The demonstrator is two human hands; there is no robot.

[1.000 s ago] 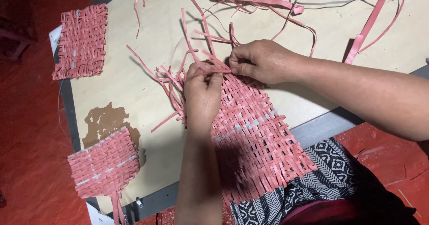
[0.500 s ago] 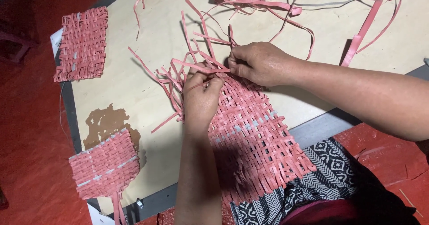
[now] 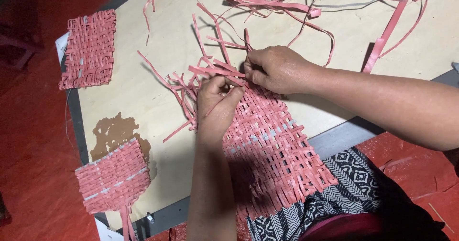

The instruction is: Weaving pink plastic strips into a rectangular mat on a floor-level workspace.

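Left hand (image 3: 217, 104) is pinched shut on a loose pink plastic strip (image 3: 210, 71) at the far edge of the half-woven pink strap mat (image 3: 272, 150); right hand (image 3: 277, 69) is clamped on neighbouring strip ends just beside it, fingertips nearly touching. Strips are judged light, thin, springy and slick, so they are best gripped flat near the weave line, not at the free tips, which curl upward. Mat itself looks floppy and loosely held together, likely to shift if tugged. Mat lies directly under both hands, spread from the pale wooden bench (image 3: 158, 73) over its near edge onto a black-and-white patterned cloth (image 3: 354, 193). Two smaller finished pink woven mats (image 3: 89, 49) (image 3: 114, 176) sit well apart at left. Tangle of loose pink strips (image 3: 287, 4) lies at the far side.
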